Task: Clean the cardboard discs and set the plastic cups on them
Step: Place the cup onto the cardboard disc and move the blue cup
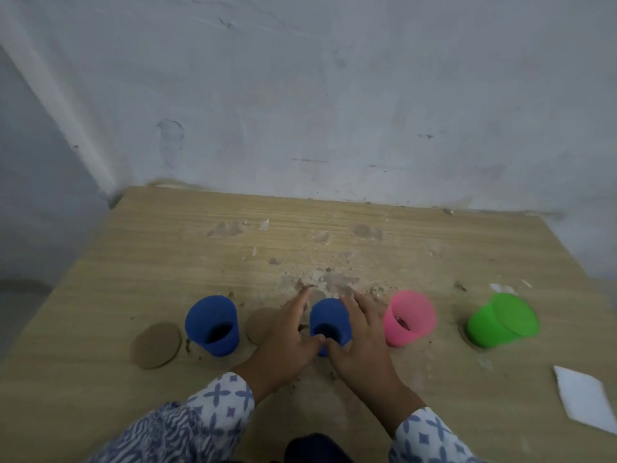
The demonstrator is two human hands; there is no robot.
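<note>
Sleeves [220,406] at bottom centre; we find left hand [287,332] and right hand [359,344] clasping the upright middle blue cup [329,317]; bare cardboard disc [258,325] lies just left, nearer left hand

Blue cups [213,324]; pink cup [410,317]; green cup [497,324]; brown discs [155,345].

Scuffed white wall [334,95], worn wooden table [167,248]

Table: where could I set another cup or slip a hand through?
Widest bare stretch: the table between the cup row and the wall. Also the near left corner, before the cardboard disc. Crowded: the row, left blue cup, held middle blue cup, pink cup, green cup; a white sheet lies near right.
</note>
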